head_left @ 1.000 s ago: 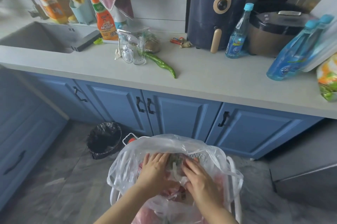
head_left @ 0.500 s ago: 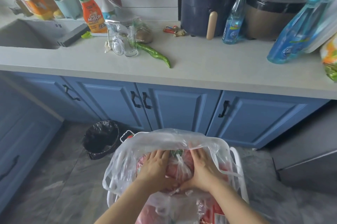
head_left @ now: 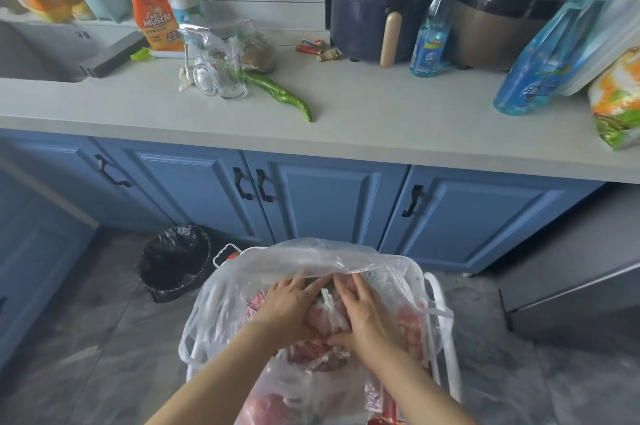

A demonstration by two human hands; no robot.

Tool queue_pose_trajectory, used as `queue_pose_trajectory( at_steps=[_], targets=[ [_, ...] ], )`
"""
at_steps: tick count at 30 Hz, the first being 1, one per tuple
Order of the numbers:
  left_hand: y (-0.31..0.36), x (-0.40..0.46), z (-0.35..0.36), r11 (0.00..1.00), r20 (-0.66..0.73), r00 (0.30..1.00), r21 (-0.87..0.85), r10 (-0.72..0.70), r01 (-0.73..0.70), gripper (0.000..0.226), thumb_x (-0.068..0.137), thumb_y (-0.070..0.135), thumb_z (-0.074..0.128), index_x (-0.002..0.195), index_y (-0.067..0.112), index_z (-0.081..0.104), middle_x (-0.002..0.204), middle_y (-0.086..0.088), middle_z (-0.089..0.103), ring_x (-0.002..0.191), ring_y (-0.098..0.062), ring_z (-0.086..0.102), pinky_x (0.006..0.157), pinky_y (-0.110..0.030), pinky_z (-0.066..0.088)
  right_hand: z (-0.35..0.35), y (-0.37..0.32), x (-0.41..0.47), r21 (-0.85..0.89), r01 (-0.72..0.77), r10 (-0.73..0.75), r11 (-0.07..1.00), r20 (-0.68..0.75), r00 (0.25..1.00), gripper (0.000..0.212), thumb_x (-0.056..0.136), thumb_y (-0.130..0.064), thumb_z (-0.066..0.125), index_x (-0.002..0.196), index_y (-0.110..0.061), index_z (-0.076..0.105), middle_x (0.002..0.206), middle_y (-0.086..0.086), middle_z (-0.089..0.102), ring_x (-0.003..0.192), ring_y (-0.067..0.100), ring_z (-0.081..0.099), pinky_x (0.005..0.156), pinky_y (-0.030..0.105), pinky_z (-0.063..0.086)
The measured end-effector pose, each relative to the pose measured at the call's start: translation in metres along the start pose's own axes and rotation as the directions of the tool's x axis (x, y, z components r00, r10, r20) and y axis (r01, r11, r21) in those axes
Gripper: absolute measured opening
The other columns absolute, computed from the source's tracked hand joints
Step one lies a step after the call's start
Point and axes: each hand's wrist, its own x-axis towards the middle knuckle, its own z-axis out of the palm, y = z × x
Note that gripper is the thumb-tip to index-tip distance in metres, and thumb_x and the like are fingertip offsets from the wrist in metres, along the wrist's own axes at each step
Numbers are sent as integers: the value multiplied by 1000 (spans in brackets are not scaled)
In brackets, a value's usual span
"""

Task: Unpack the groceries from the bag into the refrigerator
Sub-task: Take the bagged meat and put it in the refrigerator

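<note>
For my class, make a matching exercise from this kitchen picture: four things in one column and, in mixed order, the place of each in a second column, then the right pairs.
Things:
1. green chili pepper
2. black-lined bin
3. air fryer
4. wrapped red package

Places:
A. on the floor before the blue cabinets
B. between the left hand and right hand, inside the clear grocery bag
C. lying on the counter beside the glass jars
D. standing at the back of the counter, against the wall

Pairs: 1-C, 2-A, 3-D, 4-B
</note>
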Motion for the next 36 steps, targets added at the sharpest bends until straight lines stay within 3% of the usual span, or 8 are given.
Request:
queue_pose_trajectory(
  at_steps=[5,10,14,21,24,28,32,36],
  targets=[
    [5,-14,-12,998,-144,989,-42,30,-36,93,75,50,71,148,41,15,148,10,29,128,-23,32,106,-37,24,-11,-12,-13,45,44,-37,998,-152,988,98,84,0,64,149,-44,5,159,-1,-1,145,20,16,108,31,39],
    [13,-30,-26,986,-235,972,-155,18,-56,86,77,29,72,147,39,23,146,17,33,123,-19,34,104,-34,29,-30,-31,-28,85,72,-54,994,-197,979,94,85,8,58,150,-40,12,160,0,1,146,19,10,112,32,35],
    [24,-43,-53,964,-295,954,-234,55,-127,84,74,22,76,145,33,33,141,16,38,113,-18,35,103,-34,37,-58,-41,-44,87,113,-91,990,-220,971,93,84,6,61,150,-40,14,160,-5,-4,146,15,10,111,21,29],
    [65,-72,-117,951,-238,948,-172,212,-256,89,69,47,78,144,34,34,138,15,39,117,-13,34,100,-32,42,-127,-46,-102,37,116,-104,993,-233,967,92,81,-19,74,147,-45,16,160,-5,2,145,13,16,113,16,10],
    [106,-71,-146,935,-195,933,-132,301,-329,89,70,47,77,146,32,33,138,15,37,119,-12,33,102,-30,40,-171,-38,-138,31,73,-63,997,-248,967,90,81,-24,73,146,-46,14,160,-2,8,144,17,22,115,32,30],
    [183,-58,-172,890,-188,887,-100,421,-444,78,75,41,73,144,34,37,135,15,38,117,-12,35,98,-19,35,-230,-4,-189,-41,-19,6,999,-288,958,84,86,-25,68,149,-40,16,160,1,10,143,19,24,113,31,30],
    [291,-38,-191,809,-190,811,-109,553,-578,72,76,45,72,141,36,41,133,14,42,119,-11,38,103,-29,38,-289,56,-253,-84,-145,101,986,-392,915,80,87,-26,67,150,-39,18,159,2,14,139,22,32,109,32,35],
    [423,-22,-200,685,-203,691,-112,693,-720,86,64,72,54,140,33,44,134,11,44,120,-14,41,102,-35,40,-351,128,-333,-97,-292,208,951,-496,843,78,86,-24,66,150,-38,22,158,4,18,135,24,35,109,30,32]
  ],
)
